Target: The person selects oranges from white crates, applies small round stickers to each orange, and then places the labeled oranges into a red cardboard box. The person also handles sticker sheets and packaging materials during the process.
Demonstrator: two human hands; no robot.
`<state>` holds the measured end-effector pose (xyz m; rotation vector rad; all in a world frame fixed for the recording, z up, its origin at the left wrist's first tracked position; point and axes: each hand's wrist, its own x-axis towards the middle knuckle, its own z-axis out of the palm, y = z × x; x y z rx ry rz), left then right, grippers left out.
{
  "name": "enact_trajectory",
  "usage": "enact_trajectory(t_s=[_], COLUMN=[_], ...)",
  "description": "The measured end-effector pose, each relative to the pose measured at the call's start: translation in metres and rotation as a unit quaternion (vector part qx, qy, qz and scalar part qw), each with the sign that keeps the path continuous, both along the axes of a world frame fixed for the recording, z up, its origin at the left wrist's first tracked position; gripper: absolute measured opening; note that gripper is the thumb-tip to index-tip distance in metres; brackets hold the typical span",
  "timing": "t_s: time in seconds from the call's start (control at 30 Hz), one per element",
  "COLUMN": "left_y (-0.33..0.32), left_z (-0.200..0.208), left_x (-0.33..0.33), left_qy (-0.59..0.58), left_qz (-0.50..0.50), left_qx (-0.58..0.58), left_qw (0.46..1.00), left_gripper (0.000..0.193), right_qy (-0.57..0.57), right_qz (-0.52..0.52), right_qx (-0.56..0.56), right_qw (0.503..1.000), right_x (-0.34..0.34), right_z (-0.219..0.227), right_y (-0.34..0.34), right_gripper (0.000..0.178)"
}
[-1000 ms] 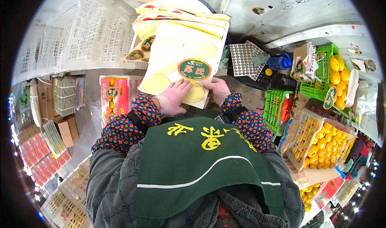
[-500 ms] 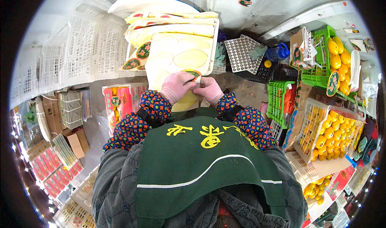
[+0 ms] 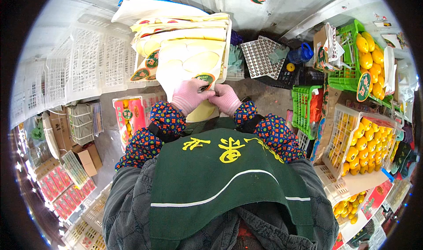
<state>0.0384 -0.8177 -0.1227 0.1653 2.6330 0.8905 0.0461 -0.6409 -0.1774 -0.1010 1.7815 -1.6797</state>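
Observation:
Both my hands wear pink gloves and meet at the near edge of a stack of white and yellow printed bags [image 3: 187,58] with round green labels. My left hand [image 3: 188,96] pinches the lower edge of the top bag beside a green label. My right hand [image 3: 225,99] grips the same edge, touching the left one. The bag's lower end hangs down between my wrists. My sleeves are dark with a coloured floral print, and a green apron covers my chest.
White plastic crates [image 3: 83,65] stand at the left. A red box of fruit [image 3: 130,115] sits below them. Green crates [image 3: 308,104] and trays of yellow fruit [image 3: 363,140] fill the right side. A perforated tray [image 3: 260,56] and a blue bottle [image 3: 303,54] lie beyond.
My hands have drawn together from apart on the bag to meeting at its near edge. The view has shifted, so the bag stack sits further from me.

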Motion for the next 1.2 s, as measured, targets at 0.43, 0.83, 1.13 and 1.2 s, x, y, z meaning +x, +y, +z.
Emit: enact_trajectory(t_s=[0.43,0.83,1.13,1.2], left_y=[-0.019,-0.201,-0.251,-0.256], left_z=[-0.020,0.038,0.043,0.035], left_x=[-0.008,0.049,0.139,0.152], left_qy=[-0.126,0.084,0.096,0.093], left_qz=[0.007,0.467,0.531,0.529], left_qx=[0.082,0.385,0.400,0.463], left_qw=[0.989,0.792,0.741,0.705], left_gripper=[0.027,0.022,0.020,0.020], right_qy=[0.019,0.372,0.562,0.593], right_qz=[-0.014,0.041,0.391,0.403], right_qx=[-0.060,0.321,0.280,0.219], right_qw=[0.998,0.870,0.673,0.662], right_x=[0.012,-0.104,-0.159,-0.164], right_z=[-0.026,0.091,0.277,0.298], right_y=[-0.001,0.075,-0.075,-0.094], right_gripper=[0.030,0.061,0.058,0.060])
